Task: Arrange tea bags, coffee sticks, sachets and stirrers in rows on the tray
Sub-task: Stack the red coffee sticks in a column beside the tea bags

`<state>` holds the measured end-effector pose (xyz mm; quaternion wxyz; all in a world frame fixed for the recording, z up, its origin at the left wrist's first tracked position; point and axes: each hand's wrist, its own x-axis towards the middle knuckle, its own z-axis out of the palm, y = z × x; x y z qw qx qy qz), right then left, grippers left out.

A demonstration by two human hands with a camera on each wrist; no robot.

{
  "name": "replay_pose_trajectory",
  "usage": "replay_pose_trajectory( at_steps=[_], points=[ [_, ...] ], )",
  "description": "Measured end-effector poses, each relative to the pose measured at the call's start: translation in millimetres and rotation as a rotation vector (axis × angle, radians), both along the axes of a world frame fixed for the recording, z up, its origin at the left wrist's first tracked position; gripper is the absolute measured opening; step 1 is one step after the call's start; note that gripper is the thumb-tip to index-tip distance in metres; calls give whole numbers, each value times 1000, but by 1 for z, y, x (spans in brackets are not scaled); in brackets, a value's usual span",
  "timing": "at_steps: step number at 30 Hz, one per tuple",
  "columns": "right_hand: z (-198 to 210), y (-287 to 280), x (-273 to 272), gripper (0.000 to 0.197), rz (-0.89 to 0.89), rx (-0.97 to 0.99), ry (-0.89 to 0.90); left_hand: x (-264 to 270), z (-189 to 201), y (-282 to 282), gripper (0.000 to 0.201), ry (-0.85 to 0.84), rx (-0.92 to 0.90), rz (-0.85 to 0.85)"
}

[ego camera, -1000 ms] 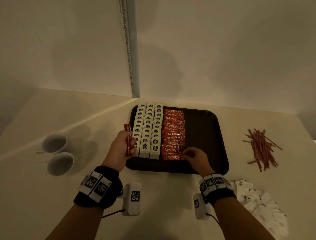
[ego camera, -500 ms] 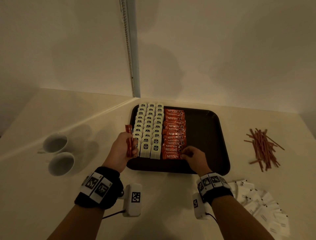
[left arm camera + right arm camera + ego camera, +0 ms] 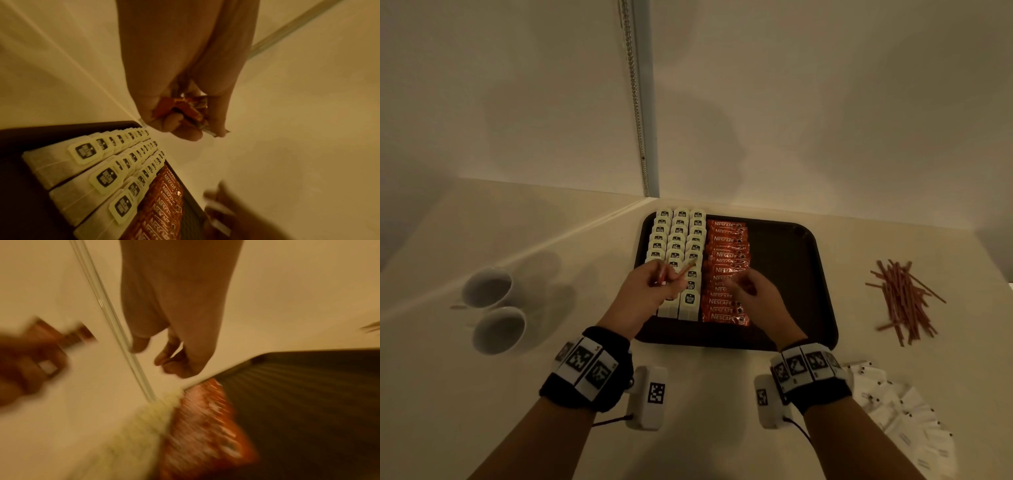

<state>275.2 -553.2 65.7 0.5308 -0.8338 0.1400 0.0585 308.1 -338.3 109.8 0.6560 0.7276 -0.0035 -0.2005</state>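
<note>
A dark tray (image 3: 784, 267) holds three columns of white tea bags (image 3: 678, 236) on its left part and one column of red coffee sticks (image 3: 726, 308) beside them. My left hand (image 3: 671, 277) hovers over the tea bags and grips a few red coffee sticks (image 3: 185, 110); their tips poke out toward my right hand. My right hand (image 3: 739, 284) hangs above the coffee stick column (image 3: 205, 426) with loosely curled fingers (image 3: 170, 353) and nothing in them. The right half of the tray (image 3: 308, 402) is bare.
A heap of brown stirrers (image 3: 904, 298) lies on the table right of the tray. White sachets (image 3: 904, 421) are scattered at the near right. Two white cups (image 3: 489, 287) (image 3: 500, 329) stand to the left. A wall corner sits right behind the tray.
My left hand moved right from the tray's left edge to above the tea bags, tilting its sticks. My right hand lifted off the nearest laid stick and moved up toward the left hand.
</note>
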Motion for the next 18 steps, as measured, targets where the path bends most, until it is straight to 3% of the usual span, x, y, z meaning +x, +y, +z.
replay_pose_trajectory(
  at_steps=[3,6,8,11,14,18],
  points=[
    [44,23,8,21,182,243,-55,3,2,-7,21,-109,94,-63],
    [60,32,13,17,241,264,-129,5,7,-8,29,-132,62,-2],
    [60,30,14,18,206,298,-148,7,9,-4,35,-93,-22,96],
    [57,28,13,19,122,382,-142,6,16,-1,12,-17,-209,185],
    [55,33,12,19,80,416,-155,5,17,-1,10,-63,-154,158],
    [54,37,17,19,-76,609,-156,2,18,-7,7,-52,-82,92]
  ],
)
